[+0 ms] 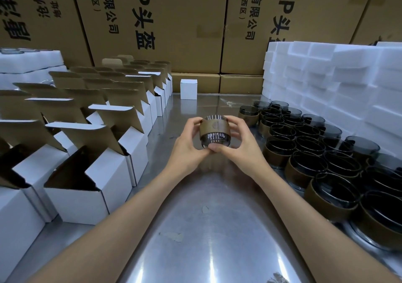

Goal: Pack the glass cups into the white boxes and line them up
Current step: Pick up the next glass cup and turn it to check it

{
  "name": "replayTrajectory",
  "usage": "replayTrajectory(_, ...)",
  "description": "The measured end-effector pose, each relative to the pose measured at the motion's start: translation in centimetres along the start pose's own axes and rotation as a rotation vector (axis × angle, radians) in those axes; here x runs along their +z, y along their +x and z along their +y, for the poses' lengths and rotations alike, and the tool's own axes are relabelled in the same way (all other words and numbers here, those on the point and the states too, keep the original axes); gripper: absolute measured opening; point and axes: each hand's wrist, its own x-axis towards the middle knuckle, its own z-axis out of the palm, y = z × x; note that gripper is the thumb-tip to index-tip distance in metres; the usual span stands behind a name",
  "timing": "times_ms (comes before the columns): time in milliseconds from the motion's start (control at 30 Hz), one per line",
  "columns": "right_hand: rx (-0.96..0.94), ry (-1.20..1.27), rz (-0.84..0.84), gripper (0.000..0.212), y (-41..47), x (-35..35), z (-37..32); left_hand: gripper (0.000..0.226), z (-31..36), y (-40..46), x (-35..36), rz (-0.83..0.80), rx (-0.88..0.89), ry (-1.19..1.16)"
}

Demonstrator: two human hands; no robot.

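While only the head view is given, the whole bench is shown from above: a glass cup (215, 131) with a brown band round its middle is held over the metal table (208, 228), clear of it, tilted so that its thick base is turned toward the camera. It is gripped from both sides, probably so that it can be turned and checked or lined up before being lowered into a box. The left hand (189, 143) is curled round the cup's left side, fingertips at the upper rim and the thumb under the base. The right hand (237, 141) is curled round the right side in the same way, its thumb pressed at the base next to the left thumb. Neither hand is wide open; both are closed on the cup

To the left, rows of open white boxes (104, 174) are stood with their brown-lined flaps raised, apparently so that cups can be dropped straight in. At the far end of the table one closed white box (188, 89) is set alone, possibly the start of the line. To the right, many more unpacked cups (304, 152) are crowded together, upright, within easy reach. Behind them white foam blocks (337, 82) are stacked, and large brown cartons (174, 21) are ranged along the back
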Motion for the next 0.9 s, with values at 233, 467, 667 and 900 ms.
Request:
replayTrajectory(233, -0.012, 0.015, 0.030, 0.066, -0.1, 0.0, 0.9, 0.071, 0.2, -0.3, 0.1, -0.150, 0.072, 0.047)
replayTrajectory(467, 0.058, 0.098, -0.045, 0.071, 0.1, 0.4, 1.1, 0.064, 0.5, 0.0, 0.1, -0.191, -0.076, -0.130)
replayTrajectory(667, 0.088, 0.030, -0.049, 0.063, -0.1, 0.1, 1.1, 0.056, 1.2, 0.0, 0.0, -0.213, -0.136, -0.146)
replayTrajectory(900, 0.065, -0.200, -0.090, 0.064, -0.3, -0.1, 1.7, 0.051, 1.2, -0.2, 0.1, -0.233, -0.196, -0.086)
